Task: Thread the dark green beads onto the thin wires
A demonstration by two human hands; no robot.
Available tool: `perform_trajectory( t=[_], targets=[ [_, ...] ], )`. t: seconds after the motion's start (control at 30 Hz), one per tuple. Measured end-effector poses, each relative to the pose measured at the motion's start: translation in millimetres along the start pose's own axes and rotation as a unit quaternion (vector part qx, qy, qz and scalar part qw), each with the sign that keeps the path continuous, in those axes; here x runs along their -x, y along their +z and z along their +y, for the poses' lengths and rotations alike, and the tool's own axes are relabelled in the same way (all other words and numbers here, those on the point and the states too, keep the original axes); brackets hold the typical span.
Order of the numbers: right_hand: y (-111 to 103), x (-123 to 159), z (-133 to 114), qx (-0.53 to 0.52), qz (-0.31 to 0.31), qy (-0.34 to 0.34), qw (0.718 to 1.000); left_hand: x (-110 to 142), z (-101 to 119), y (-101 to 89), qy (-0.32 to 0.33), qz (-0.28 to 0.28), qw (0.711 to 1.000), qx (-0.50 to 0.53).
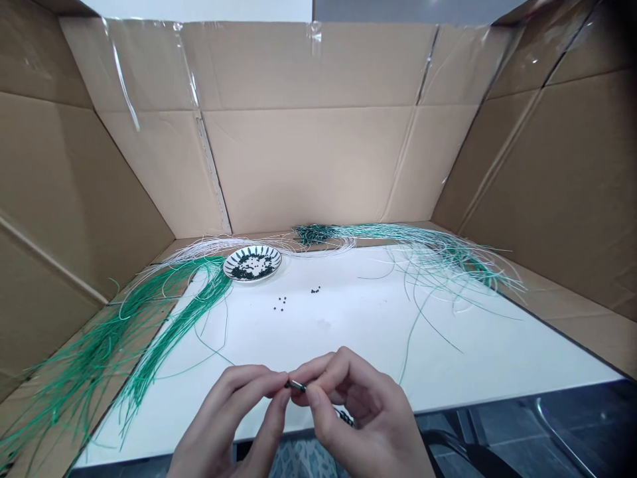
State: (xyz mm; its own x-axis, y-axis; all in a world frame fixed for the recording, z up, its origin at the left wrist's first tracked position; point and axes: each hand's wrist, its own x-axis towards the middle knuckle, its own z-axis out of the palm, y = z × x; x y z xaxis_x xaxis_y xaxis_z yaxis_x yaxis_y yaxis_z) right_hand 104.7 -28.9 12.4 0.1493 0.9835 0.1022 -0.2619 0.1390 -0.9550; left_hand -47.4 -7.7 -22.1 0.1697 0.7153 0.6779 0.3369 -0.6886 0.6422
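**Fingertip pinch, close to the body**

A short dark piece (296,385) with a shiny, metal-looking band sits between the fingertips of both hands, low in the view, above the near part of a white board (348,345). Its long axis runs almost level across the view, tipped slightly, with one end toward each hand. The left hand (223,418) closes its thumb and forefinger on the end at its side. The right hand (368,411) closes its fingers from the other side and is just as near, so neither hand is clearly closer. The piece is small and partly hidden by the fingers, so its exact shape and material are hard to tell.

Below the right hand's fingers, a dark beaded length (346,417) shows in part; whether that hand grips it cannot be told. Farther up the board lie loose black beads (280,303), and a patterned plate (233,267) holds many more. Green strands (174,332) and white strands (199,249) sprawl at left and behind, more green strands (448,265) spread at right, and cardboard walls (308,166) stand around it all.
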Motion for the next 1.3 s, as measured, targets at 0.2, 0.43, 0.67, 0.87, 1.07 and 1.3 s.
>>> perform_trajectory(
  t=[0.2, 0.43, 0.67, 0.87, 1.07, 1.3],
  targets=[
    [-4, 0, 3, 0.006, -0.007, -0.004, 1.000, -2, 0, -2.4, 0.012, -0.012, 0.998, -0.053],
    [-7, 0, 6, 0.033, -0.010, -0.014, 0.999, -1, 12, 8.4, -0.025, 0.053, 0.998, -0.028],
    [-8, 0, 7, 0.048, -0.013, -0.011, 0.999, -3, 10, 6.8, -0.035, 0.040, 0.998, -0.019],
    [-7, 1, 6, 0.061, 0.004, -0.015, 0.998, -3, 9, 5.7, -0.027, 0.040, 0.997, -0.055],
    [-6, 0, 9, 0.073, 0.010, -0.029, 0.997, 1, 13, 10.4, -0.039, 0.049, 0.993, -0.100],
    [-6, 2, 6, 0.051, 0.016, -0.015, 0.998, -2, 7, 5.4, -0.021, -0.006, 0.999, -0.032]
  ],
)
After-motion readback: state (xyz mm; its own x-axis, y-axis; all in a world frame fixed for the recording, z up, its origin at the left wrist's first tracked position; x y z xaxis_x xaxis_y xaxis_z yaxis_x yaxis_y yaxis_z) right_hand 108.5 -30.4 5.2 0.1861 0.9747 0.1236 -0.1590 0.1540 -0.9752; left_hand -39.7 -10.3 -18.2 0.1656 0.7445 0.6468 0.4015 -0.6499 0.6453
